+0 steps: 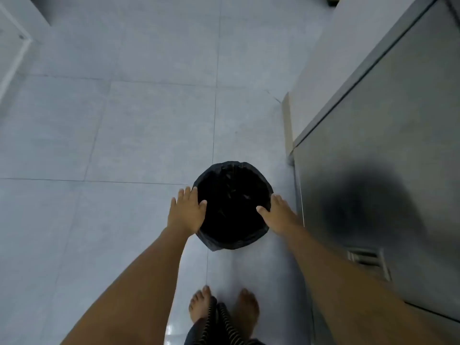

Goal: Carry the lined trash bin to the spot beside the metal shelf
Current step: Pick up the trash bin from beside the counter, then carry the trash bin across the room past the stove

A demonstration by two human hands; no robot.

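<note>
A round trash bin [232, 207] lined with a black plastic bag is seen from above, in front of my bare feet. My left hand [186, 211] lies on the bin's left rim, thumb over the edge. Opposite it, my right hand [277, 215] holds the right rim, its thumb inside the liner. Both hands press the bin between them. Whether the bin rests on the floor or hangs just above it I cannot tell. A stainless-steel metal unit [388, 170] stands directly to the right of the bin.
Grey floor tiles [124, 133] stretch ahead and to the left. A pale wall or cabinet side [321, 70] runs behind the metal unit on the right. A white door frame [12, 63] shows at the far left. My feet [224, 310] are just behind the bin.
</note>
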